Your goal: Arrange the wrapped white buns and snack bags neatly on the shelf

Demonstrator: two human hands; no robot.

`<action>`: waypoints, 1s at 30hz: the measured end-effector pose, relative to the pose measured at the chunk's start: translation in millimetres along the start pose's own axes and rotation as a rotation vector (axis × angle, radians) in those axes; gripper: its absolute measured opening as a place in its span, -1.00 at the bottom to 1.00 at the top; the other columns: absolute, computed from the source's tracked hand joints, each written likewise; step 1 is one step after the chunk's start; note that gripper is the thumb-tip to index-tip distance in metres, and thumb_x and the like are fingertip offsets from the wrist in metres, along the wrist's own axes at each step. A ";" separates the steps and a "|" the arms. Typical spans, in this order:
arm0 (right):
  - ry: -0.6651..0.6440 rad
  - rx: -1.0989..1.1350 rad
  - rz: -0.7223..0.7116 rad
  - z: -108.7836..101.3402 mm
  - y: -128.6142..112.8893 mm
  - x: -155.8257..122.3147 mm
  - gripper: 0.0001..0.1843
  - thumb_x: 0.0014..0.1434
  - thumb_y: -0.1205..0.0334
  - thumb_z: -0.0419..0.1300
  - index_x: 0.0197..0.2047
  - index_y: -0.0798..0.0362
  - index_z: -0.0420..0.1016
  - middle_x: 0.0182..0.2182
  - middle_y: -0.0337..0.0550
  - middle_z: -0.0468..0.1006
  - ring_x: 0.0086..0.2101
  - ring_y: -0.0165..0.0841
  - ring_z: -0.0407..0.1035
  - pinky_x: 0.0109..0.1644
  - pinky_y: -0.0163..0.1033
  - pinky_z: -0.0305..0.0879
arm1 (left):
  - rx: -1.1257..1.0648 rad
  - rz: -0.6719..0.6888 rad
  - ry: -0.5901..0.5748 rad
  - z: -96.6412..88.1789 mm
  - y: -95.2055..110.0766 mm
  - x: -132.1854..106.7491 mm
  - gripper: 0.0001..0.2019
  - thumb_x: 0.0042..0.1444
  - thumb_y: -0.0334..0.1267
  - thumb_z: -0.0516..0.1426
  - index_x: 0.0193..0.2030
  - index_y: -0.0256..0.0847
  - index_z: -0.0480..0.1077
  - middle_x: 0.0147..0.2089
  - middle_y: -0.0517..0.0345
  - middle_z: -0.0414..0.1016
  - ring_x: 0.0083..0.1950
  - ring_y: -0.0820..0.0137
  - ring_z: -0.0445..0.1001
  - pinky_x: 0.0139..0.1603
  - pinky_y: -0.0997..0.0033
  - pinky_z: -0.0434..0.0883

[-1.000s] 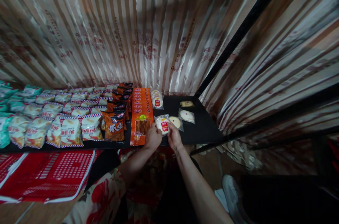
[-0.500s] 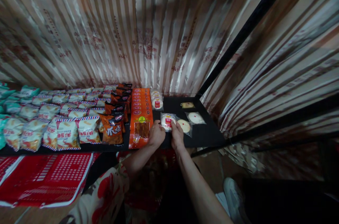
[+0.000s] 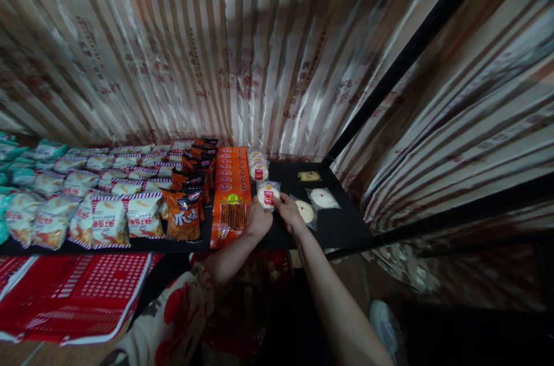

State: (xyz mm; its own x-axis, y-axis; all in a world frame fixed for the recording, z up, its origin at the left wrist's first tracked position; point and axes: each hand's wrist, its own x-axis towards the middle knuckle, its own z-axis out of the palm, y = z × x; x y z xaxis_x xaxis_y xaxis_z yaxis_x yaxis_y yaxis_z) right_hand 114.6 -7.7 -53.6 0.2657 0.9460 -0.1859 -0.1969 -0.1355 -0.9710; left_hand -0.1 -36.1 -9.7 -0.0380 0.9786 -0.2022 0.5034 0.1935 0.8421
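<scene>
Between my two hands is a round white cracker packet [image 3: 269, 195] in clear wrap with a red label. My left hand [image 3: 259, 220] grips its lower left edge with closed fingers. At its right edge, my right hand [image 3: 289, 213] pinches the wrap. Just behind it lies a row of like white packets [image 3: 258, 171]. To the right of my right hand are a pale round packet [image 3: 305, 212] and another white round packet [image 3: 322, 198], both flat on the black shelf [image 3: 346, 227]. Orange snack strips [image 3: 231, 190] lie left of my left hand.
Rows of white snack bags [image 3: 110, 221] and brown-orange bags [image 3: 184, 216] fill the shelf's left side. A small yellowish packet [image 3: 309, 176] lies at the back right. Below sits a red basket [image 3: 86, 291]. A black post [image 3: 389, 66] slants upward before striped sheeting [image 3: 186, 54].
Both hands have shifted the white cracker packet slightly left, toward the row behind it. My right hand has turned somewhat and sits more at the packet's right side.
</scene>
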 end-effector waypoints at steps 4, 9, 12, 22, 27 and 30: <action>0.007 0.001 0.016 5.4 -4.5 11.0 -0.78 -0.22 0.41 0.29 -0.39 0.06 0.54 -0.57 -0.32 0.55 -0.53 -0.42 0.36 -0.38 -0.31 0.25 | 0.028 0.019 0.024 3.2 1.4 6.8 -0.58 0.01 -0.46 0.08 0.07 -0.34 0.27 0.03 -0.17 0.44 0.06 0.19 0.41 0.07 0.29 0.31; 0.008 -0.020 0.015 10.3 -6.3 23.8 -0.76 -0.21 0.42 0.29 -0.36 0.05 0.55 -0.53 -0.29 0.57 -0.47 -0.39 0.40 -0.34 -0.29 0.29 | 0.047 0.032 0.059 9.3 6.0 14.0 -0.40 -0.02 -0.49 0.07 0.22 -0.39 0.12 0.21 -0.22 0.28 0.25 0.21 0.25 0.23 0.29 0.18; 0.012 -0.023 0.017 11.9 -6.3 28.6 -0.76 -0.20 0.40 0.28 -0.35 0.06 0.55 -0.52 -0.27 0.57 -0.47 -0.39 0.40 -0.33 -0.28 0.29 | 0.064 0.039 0.073 13.0 7.2 16.1 -0.36 -0.03 -0.49 0.06 0.26 -0.45 0.07 0.30 -0.28 0.12 0.34 0.18 0.09 0.31 0.27 0.07; 0.090 -0.158 -0.083 16.1 -8.5 43.0 -0.77 -0.20 0.31 0.24 -0.36 0.03 0.54 -0.52 -0.32 0.57 -0.46 -0.40 0.38 -0.31 -0.30 0.27 | 0.231 0.222 0.018 30.7 -6.3 17.6 -0.35 -0.04 -0.54 -0.03 0.28 -0.55 0.06 0.36 -0.26 0.01 0.41 0.18 -0.10 0.40 0.20 -0.07; 0.091 -0.173 -0.095 19.7 -3.2 53.4 -0.77 -0.22 0.33 0.22 -0.38 0.02 0.54 -0.52 -0.32 0.57 -0.48 -0.40 0.37 -0.29 -0.27 0.27 | 0.279 0.226 -0.026 32.1 -9.6 23.0 -0.36 -0.02 -0.53 -0.04 0.28 -0.56 0.07 0.35 -0.28 0.05 0.40 0.16 -0.07 0.39 0.19 -0.04; 0.097 -0.182 -0.102 20.1 2.7 60.0 -0.77 -0.21 0.32 0.23 -0.37 0.02 0.55 -0.53 -0.32 0.56 -0.49 -0.40 0.37 -0.30 -0.26 0.28 | 0.306 0.228 -0.048 29.7 -8.9 27.2 -0.36 -0.02 -0.53 -0.04 0.28 -0.57 0.05 0.35 -0.29 0.02 0.40 0.15 -0.10 0.39 0.21 -0.05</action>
State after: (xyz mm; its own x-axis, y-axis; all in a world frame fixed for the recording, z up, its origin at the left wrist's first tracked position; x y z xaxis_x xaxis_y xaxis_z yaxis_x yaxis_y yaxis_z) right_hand 111.0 54.7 -64.3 0.3670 0.9258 -0.0905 0.0066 -0.0999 -0.9950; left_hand 20.0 -13.3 -37.5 0.1417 0.9883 -0.0567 0.7287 -0.0654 0.6817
